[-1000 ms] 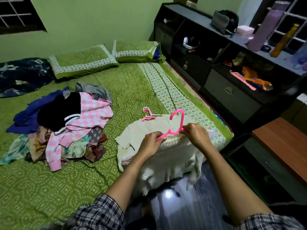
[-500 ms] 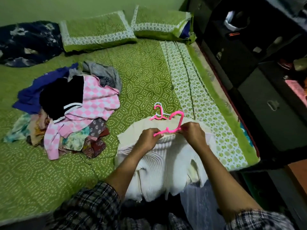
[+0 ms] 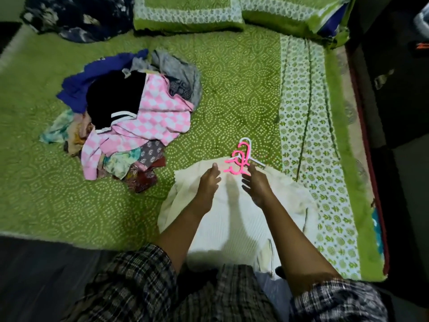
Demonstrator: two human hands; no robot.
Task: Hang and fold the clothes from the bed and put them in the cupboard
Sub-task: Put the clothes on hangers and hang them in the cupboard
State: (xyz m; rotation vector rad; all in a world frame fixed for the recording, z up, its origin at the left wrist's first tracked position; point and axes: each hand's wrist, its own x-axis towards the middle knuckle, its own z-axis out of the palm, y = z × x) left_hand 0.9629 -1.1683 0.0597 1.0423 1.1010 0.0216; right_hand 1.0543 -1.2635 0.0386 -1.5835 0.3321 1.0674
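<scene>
Head camera looks down on a bed with a green patterned sheet (image 3: 232, 94). In the lower middle of the frame a cream white garment (image 3: 234, 219) lies spread on the sheet, reaching to the near edge of the bed. Both hands are over its upper part. The left hand (image 3: 209, 182) rests on the cloth with fingers loosely stretched, gripping nothing. The right hand (image 3: 256, 185) is also open, fingers spread, just below a pink hanger (image 3: 239, 166) which lies at the top edge of the garment; if the fingertips touch the hanger I cannot tell. Just above it are more hangers (image 3: 247, 147), one pink and one white, lying partly over each other on the sheet. In the left centre of the frame a pile of clothes (image 3: 130, 117) lies well apart from the hands, with a pink checked piece, a black one and a blue one on top. Two green pillows (image 3: 188, 12) are at the top edge. Checked sleeves (image 3: 144, 275) show at the bottom.
</scene>
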